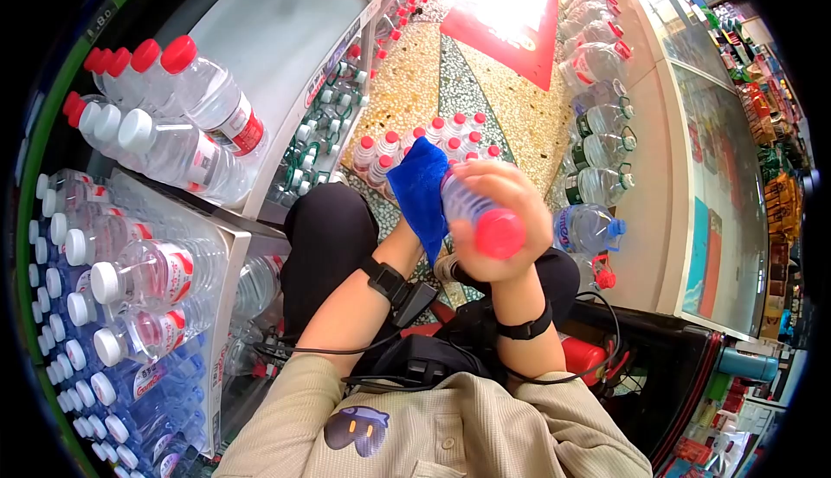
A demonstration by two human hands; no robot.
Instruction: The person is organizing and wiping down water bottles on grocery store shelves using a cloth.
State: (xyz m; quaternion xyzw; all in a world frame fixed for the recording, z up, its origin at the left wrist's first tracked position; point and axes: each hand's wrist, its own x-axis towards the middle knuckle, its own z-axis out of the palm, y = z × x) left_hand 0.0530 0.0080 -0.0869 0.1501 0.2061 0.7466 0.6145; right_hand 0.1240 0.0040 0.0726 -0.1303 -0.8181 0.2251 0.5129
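Note:
My right hand [511,205] grips a clear water bottle with a red cap [499,233], held in front of me with the cap pointing toward the camera. My left hand [407,231] is mostly hidden behind a blue cloth [420,188], which it holds pressed against the bottle's side. Both wrists wear black bands with cables. Just beyond my hands, a pack of red-capped bottles [424,145] stands on the floor.
Shelves on the left [286,37] hold red-capped and white-capped bottles [130,279] lying on their sides. Large water jugs [597,123] line the floor along a glass-fronted cabinet [718,184] on the right. A speckled floor aisle [485,97] runs ahead.

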